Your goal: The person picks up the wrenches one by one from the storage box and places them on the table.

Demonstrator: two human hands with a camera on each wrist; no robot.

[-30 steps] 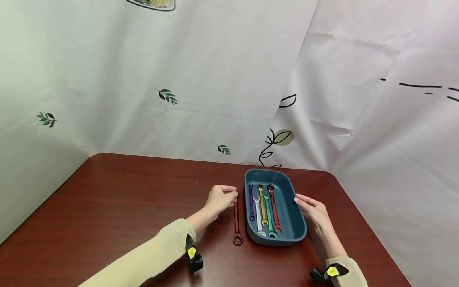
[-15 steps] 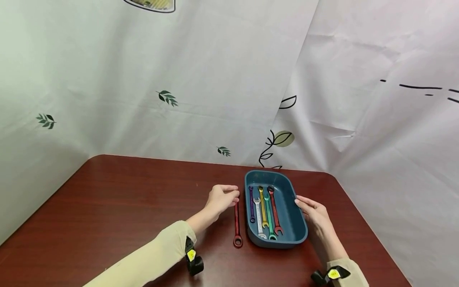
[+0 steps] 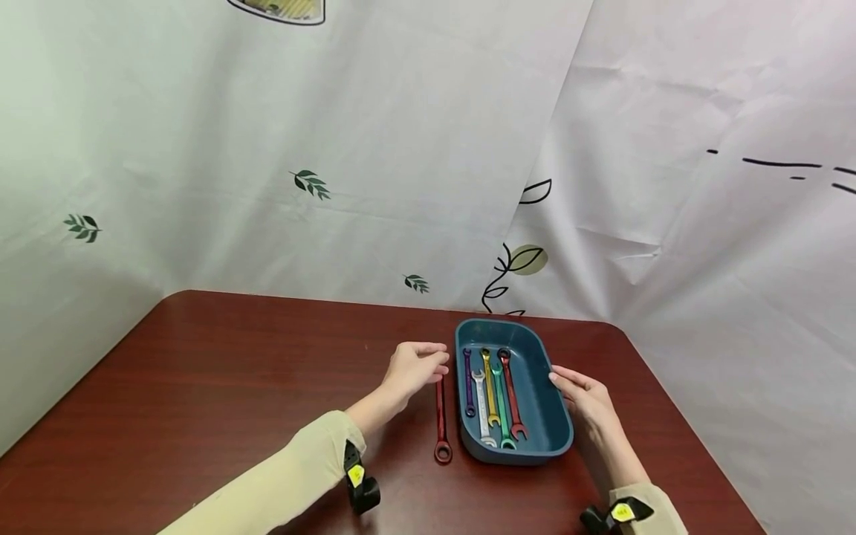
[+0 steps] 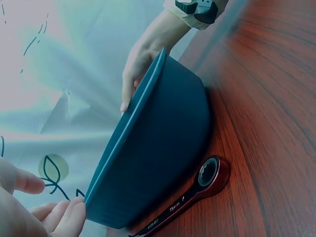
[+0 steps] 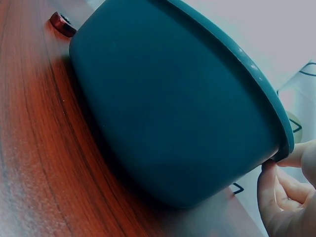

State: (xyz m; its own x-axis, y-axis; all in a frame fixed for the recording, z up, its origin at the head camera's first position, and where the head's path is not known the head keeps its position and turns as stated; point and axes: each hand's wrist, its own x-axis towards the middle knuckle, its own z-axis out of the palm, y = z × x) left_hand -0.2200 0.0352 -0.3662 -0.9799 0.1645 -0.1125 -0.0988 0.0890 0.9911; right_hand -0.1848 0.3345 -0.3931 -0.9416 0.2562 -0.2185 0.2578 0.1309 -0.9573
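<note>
A blue, deep rectangular tray stands on the table, with several wrenches lying in it: purple, silver, yellow, green and red. My right hand pinches its right rim, seen also in the right wrist view, where the thumb and fingers meet at the rim. Outside the tray, along its left side, lies another red wrench, its ring end towards me. Over that wrench's far end is my left hand, fingers loosely extended. In the left wrist view its fingertips are at the tray's rim, apparently touching it.
The dark red-brown wooden table extends to the left of the tray. Behind it hangs a pale curtain printed with leaves. A small camera is strapped to each wrist.
My left hand has shifted very slightly right, towards the tray. My right hand keeps its place on the rim, and the wrenches have not moved. The view has tilted slightly.
</note>
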